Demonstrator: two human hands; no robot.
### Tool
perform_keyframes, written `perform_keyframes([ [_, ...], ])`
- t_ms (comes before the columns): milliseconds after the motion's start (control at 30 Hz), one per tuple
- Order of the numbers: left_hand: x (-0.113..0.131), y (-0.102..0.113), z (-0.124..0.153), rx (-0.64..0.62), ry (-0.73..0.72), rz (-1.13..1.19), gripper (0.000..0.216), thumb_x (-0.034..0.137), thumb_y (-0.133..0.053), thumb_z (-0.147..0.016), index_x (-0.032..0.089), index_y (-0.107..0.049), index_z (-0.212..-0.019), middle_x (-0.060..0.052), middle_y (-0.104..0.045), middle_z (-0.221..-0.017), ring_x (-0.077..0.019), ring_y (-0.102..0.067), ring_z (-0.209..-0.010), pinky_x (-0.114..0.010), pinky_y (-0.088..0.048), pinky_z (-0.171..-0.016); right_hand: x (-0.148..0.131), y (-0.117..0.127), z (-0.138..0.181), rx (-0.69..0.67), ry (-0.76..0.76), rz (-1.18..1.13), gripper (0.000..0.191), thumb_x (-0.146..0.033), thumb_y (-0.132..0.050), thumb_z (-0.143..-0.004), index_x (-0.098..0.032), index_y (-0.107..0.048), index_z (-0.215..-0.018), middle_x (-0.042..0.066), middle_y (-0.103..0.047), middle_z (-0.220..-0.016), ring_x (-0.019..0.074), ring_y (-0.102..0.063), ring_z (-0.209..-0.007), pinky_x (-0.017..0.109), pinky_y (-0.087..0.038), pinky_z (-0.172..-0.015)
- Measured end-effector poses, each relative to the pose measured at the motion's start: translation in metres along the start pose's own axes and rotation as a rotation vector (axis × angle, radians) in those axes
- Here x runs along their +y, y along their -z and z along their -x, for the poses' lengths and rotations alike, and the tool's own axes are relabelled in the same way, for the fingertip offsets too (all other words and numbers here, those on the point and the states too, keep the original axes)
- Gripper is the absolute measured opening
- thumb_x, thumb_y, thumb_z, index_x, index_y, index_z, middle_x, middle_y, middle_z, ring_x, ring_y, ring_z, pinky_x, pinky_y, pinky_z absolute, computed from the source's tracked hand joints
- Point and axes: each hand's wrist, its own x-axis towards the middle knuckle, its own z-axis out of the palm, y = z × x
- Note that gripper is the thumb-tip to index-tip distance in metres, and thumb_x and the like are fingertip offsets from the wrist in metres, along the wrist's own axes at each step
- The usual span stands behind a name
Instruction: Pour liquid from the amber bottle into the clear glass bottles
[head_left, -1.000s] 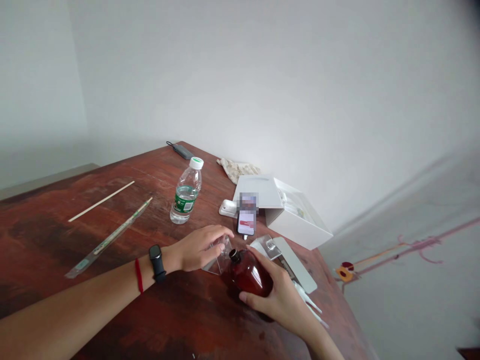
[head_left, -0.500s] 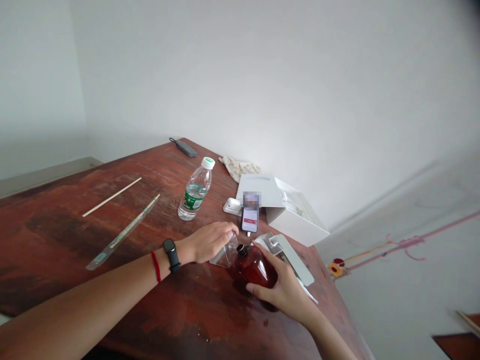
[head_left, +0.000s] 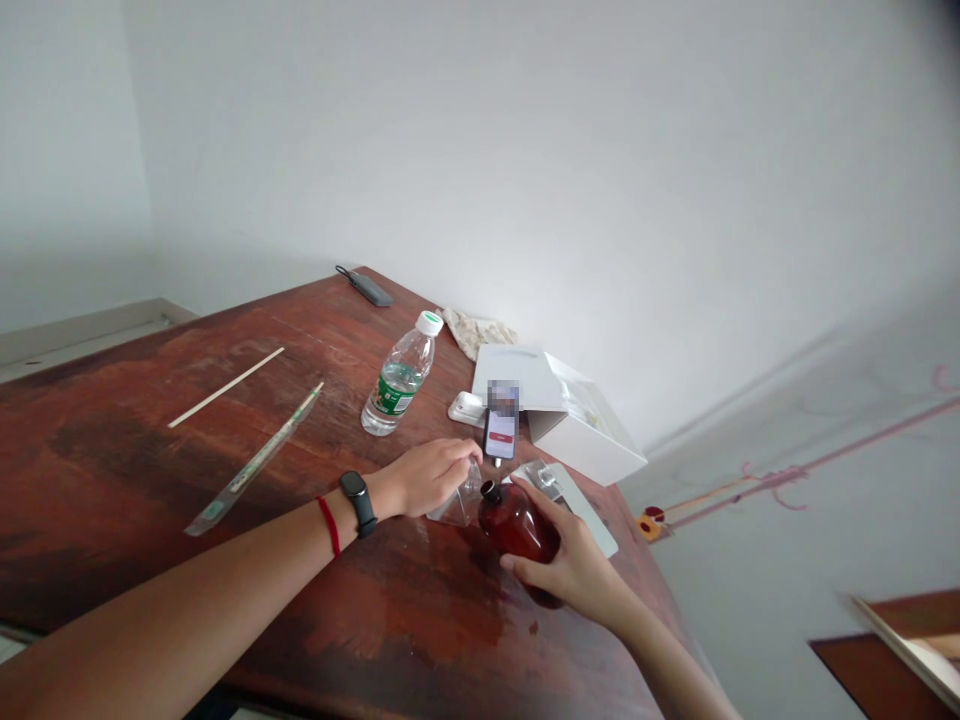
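My right hand (head_left: 559,550) wraps around a dark amber-brown bottle (head_left: 517,525), whose narrow uncapped-looking neck tilts toward the upper left. Just left of that neck, my left hand (head_left: 442,475) has its fingertips curled together on the top of a clear, see-through piece (head_left: 457,505) standing on the table; its exact kind is hard to make out. A clear water bottle (head_left: 397,375) with a green label and white cap stands upright behind my left hand. Beyond both hands a smartphone (head_left: 501,435) leans upright with a cable plug at its lower edge.
An open white box (head_left: 592,440) and a patterned cloth (head_left: 476,330) are at the back of the brown table (head_left: 300,620). By my right hand lies a pale flat panel (head_left: 589,515). A wrapped chopstick pack (head_left: 259,460), a bare stick (head_left: 225,388) and a grey device (head_left: 365,290) lie left.
The view has shifted slightly, moving most things a little in the picture. Both hands keep their holds, with the brown bottle and the clear piece in about the same place.
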Motion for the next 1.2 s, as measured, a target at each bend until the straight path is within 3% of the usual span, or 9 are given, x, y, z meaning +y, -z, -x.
perform_keyframes([
  [733, -0.001, -0.001, 0.000, -0.013, 0.006, -0.016, 0.034, 0.020, -0.031, -0.107, 0.017, -0.063, -0.117, -0.012, -0.075, -0.118, -0.0264, -0.069, -0.113, -0.037, -0.052, -0.104, -0.023, 0.017, -0.004, -0.053, 0.076, 0.179, 0.081, -0.044, -0.088, -0.079, -0.023, -0.059, -0.152, 0.012, -0.078, -0.134, 0.0376, -0.074, -0.121, 0.055, -0.058, -0.108],
  [1200, -0.004, -0.003, -0.001, -0.007, 0.005, -0.020, 0.033, 0.020, -0.031, -0.107, 0.019, -0.062, -0.114, -0.010, -0.076, -0.116, -0.0251, -0.070, -0.112, -0.035, -0.053, -0.102, -0.037, 0.027, -0.007, -0.076, 0.039, 0.272, 0.083, -0.038, -0.088, -0.076, -0.020, -0.060, -0.152, 0.014, -0.075, -0.141, 0.0397, -0.072, -0.128, 0.057, -0.056, -0.112],
])
